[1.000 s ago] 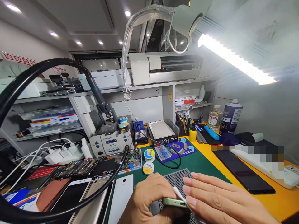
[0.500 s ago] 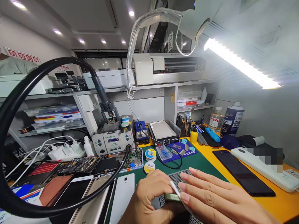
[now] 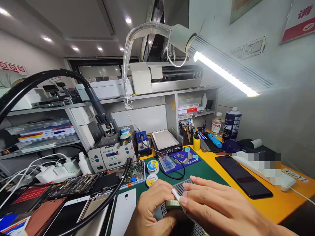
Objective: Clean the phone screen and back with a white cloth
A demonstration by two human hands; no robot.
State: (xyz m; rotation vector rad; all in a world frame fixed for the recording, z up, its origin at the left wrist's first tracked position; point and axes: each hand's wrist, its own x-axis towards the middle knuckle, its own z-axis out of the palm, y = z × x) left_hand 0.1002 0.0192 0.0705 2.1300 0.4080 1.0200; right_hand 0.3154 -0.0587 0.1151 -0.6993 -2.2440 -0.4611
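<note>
My left hand (image 3: 156,208) is closed round a phone with a green metal edge (image 3: 173,204), gripping it low in front of me. Most of the phone is hidden by my hands. Over its face my right hand (image 3: 211,203) lies flat, fingers stretched out and close together. A thin white piece, like a wipe or a film (image 3: 175,194), sticks up at the phone's edge, under my right fingertips; its exact kind I cannot tell. Beneath the hands is a grey perforated pad (image 3: 180,189) on the green mat (image 3: 211,175).
Left of my hands lie a white phone (image 3: 123,209) and several other phones. A black hose (image 3: 108,205) arcs over them. Behind stand a soldering station (image 3: 113,155) and solder spools (image 3: 153,166). A black phone (image 3: 242,177) lies at right; a bright lamp (image 3: 223,72) hangs above.
The whole view has swung to the right, so the bench appears further left. My right hand's fingers now lie closer together over the phone. My left hand keeps its grip.
</note>
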